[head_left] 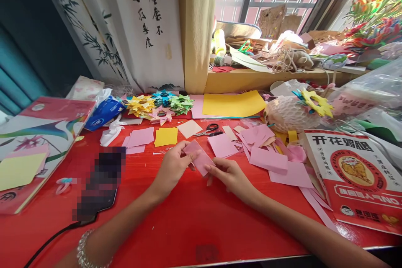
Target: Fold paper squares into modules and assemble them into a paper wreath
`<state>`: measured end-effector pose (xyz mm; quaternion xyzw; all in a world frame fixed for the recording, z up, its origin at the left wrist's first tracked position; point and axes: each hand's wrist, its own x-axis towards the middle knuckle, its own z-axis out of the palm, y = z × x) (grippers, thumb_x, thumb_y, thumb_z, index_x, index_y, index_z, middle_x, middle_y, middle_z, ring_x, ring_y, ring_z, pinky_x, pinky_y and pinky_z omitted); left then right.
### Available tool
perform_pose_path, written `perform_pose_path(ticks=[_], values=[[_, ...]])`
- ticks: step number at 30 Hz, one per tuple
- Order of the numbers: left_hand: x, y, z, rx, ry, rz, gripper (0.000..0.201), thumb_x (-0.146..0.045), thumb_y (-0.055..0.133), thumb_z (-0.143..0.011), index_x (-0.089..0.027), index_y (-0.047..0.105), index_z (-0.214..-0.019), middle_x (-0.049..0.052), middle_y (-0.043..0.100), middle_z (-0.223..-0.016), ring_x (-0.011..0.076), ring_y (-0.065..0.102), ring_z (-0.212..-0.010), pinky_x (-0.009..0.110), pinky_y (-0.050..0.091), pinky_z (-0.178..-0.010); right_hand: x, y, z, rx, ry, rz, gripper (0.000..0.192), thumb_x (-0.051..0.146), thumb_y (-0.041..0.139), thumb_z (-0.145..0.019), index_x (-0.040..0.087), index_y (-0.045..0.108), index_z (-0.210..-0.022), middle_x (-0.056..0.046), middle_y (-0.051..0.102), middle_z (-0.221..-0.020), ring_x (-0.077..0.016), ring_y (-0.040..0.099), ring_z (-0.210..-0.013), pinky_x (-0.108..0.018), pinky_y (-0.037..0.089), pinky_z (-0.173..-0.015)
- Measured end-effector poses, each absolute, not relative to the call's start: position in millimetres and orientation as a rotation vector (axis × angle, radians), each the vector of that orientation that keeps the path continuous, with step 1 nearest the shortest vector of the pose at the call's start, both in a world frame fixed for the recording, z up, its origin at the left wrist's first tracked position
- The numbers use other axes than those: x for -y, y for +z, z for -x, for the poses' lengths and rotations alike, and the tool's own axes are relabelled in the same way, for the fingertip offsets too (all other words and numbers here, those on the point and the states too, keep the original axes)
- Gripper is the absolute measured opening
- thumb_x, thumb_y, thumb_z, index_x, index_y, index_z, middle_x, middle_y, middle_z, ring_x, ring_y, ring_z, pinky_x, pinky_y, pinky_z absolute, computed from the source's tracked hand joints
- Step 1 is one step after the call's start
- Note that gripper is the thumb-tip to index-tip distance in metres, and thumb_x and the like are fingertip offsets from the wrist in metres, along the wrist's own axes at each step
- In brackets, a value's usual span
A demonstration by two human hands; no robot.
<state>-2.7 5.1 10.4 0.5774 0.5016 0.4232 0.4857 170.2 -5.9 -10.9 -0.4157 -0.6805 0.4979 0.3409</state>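
A small folded piece of pink paper (199, 157) is held between my two hands, above the red table (176, 226). My left hand (177, 162) pinches its upper left side, thumb on top. At its lower right corner, my right hand (229, 173) grips with thumb and fingers. Just beyond the hands lie black-handled scissors (211, 129), a yellow paper square (166, 137) and a pale pink square (189, 128). Pink squares (140, 137) rest to the left, and a loose heap of pink paper pieces (259, 136) spreads to the right.
Finished folded-paper stars (141, 106) sit at the back beside a large yellow sheet (234, 104). On the left are a phone (99, 184) with a cable, a blue tissue pack (105, 112) and a large paper pack (40, 134). A printed food bag (354, 176) stands at right.
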Motion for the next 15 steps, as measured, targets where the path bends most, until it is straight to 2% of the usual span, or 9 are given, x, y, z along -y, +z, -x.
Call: perform_pose_path(ticks=[3, 7, 15], values=[[-7.9, 8.3, 3.0, -1.182, 1.027, -1.406, 0.023, -0.039, 0.062, -0.075, -0.018, 0.055, -0.078, -0.001, 0.059, -0.071, 0.013, 0.056, -0.065, 0.023, 0.046, -0.06, 4.7, -11.6, -168.8, 1.716, 1.411, 1.076, 0.032, 0.046, 0.049, -0.086, 0.016, 0.059, -0.084, 0.001, 0.066, -0.063, -0.0112, 0.053, -0.055, -0.022, 0.037, -0.054], [-10.0, 6.5, 5.1, -1.232, 0.996, -1.502, 0.025, -0.042, 0.062, -0.074, -0.018, 0.058, -0.081, -0.001, 0.06, -0.073, 0.0133, 0.055, -0.065, 0.023, 0.045, -0.06, 3.9, -13.2, -167.2, 1.685, 1.47, 1.069, 0.034, 0.045, 0.048, -0.087, 0.017, 0.051, -0.067, 0.001, 0.064, -0.059, -0.0129, 0.059, -0.057, -0.024, 0.039, -0.062], [-15.1, 7.1, 8.9, -1.185, 0.954, -1.428, 0.027, -0.041, 0.062, -0.075, -0.015, 0.061, -0.082, 0.002, 0.061, -0.076, 0.0148, 0.056, -0.072, 0.026, 0.047, -0.066, 6.0, -14.3, -167.2, 1.692, 1.538, 1.067, 0.031, 0.044, 0.05, -0.086, 0.017, 0.051, -0.071, 0.001, 0.063, -0.061, -0.0144, 0.061, -0.06, -0.024, 0.038, -0.061]])
